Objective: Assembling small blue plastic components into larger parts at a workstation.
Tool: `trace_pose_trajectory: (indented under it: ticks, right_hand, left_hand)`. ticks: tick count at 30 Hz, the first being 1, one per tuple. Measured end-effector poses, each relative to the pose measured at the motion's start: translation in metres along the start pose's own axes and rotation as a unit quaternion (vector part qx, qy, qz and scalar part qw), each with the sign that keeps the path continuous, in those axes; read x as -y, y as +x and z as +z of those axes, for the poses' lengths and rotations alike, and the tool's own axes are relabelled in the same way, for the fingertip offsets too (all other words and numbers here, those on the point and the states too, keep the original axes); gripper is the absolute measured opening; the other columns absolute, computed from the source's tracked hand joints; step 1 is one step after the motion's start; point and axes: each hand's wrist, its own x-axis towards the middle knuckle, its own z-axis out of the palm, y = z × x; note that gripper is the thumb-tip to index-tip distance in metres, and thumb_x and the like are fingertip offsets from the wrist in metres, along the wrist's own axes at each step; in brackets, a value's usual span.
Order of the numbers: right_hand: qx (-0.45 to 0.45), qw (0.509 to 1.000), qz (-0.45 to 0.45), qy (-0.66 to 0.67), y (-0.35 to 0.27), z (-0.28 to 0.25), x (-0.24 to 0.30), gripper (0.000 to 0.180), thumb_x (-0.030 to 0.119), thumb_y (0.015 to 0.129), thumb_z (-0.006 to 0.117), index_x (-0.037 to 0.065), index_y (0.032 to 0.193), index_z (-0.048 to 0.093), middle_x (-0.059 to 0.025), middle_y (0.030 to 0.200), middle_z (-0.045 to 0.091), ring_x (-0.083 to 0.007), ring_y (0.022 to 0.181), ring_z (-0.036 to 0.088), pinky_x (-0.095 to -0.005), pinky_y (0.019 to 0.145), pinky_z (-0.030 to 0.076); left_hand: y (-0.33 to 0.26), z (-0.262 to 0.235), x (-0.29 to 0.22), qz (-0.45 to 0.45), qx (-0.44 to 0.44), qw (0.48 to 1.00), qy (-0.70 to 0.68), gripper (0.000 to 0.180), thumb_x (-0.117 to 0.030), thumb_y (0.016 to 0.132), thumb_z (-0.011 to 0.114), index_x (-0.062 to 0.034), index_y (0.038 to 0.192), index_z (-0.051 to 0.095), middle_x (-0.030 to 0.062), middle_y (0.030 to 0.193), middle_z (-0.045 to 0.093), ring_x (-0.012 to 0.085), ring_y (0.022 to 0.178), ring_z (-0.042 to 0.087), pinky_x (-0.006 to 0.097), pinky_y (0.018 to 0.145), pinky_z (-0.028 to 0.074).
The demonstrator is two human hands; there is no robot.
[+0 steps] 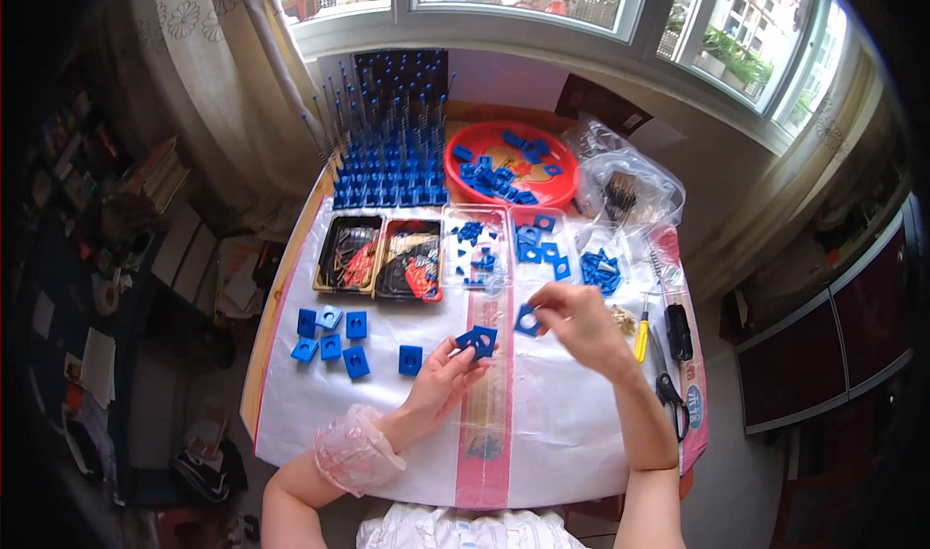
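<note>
The person is mid-assembly at the white-covered table, just in front of the clear trays. The left hand pinches a blue square block between closed fingertips, lifted off the cover. The right hand, fingers curled, grips a second blue block beside it. Judging by this, the pieces are being joined; the next move likely calls for lining up their faces.

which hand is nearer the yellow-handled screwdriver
Right. The right hand is just left of the yellow-handled screwdriver; the left hand is farther left, holding a blue piece.
</note>
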Motion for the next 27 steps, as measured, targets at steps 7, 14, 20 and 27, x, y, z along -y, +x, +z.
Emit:
trace_pose_trajectory:
  ticks: [7,14,20,27]
  right_hand:
    - [0.017,0.999,0.023,0.039,0.004,-0.004,-0.007,0.012,-0.002,0.088,0.063,-0.007,0.097,0.068,-0.0142,0.08,0.072,-0.0163,0.071,0.072,-0.0281,0.064,0.054]
    - [0.08,0.993,0.012,0.08,0.007,0.006,-0.002,0.013,0.0,0.088,0.064,-0.005,0.098,0.069,-0.0121,0.085,0.071,-0.0119,0.072,0.068,-0.0265,0.065,0.053]
    - [0.093,0.995,-0.036,0.007,0.007,0.021,-0.003,0.017,0.0,0.086,0.068,-0.002,0.102,0.072,-0.0089,0.087,0.07,-0.0113,0.073,0.062,-0.0271,0.067,0.051]
    - [0.209,0.977,0.026,0.022,0.007,0.022,-0.017,0.019,0.004,0.084,0.07,-0.006,0.099,0.072,-0.0118,0.081,0.072,-0.013,0.071,0.064,-0.027,0.068,0.052]
  left_hand:
    - [0.001,-0.004,-0.002,-0.013,-0.006,0.999,-0.048,0.021,-0.01,0.102,0.054,-0.0043,0.122,0.052,0.0091,0.117,0.065,0.01,0.096,0.066,0.021,0.089,0.057]
    - [0.002,-0.007,-0.001,-0.039,-0.01,0.997,-0.065,0.02,-0.01,0.101,0.055,-0.0038,0.12,0.051,0.0079,0.111,0.065,0.0097,0.092,0.066,0.02,0.084,0.058]
    - [0.0,-0.006,0.008,-0.003,0.038,0.996,0.086,0.012,-0.012,0.101,0.057,-0.0059,0.11,0.051,0.0057,0.103,0.065,0.009,0.086,0.065,0.021,0.077,0.055]
    - [-0.001,-0.009,0.011,0.013,0.047,0.989,0.141,0.009,-0.011,0.103,0.053,-0.0062,0.11,0.05,0.0058,0.101,0.065,0.0098,0.088,0.065,0.023,0.081,0.055]
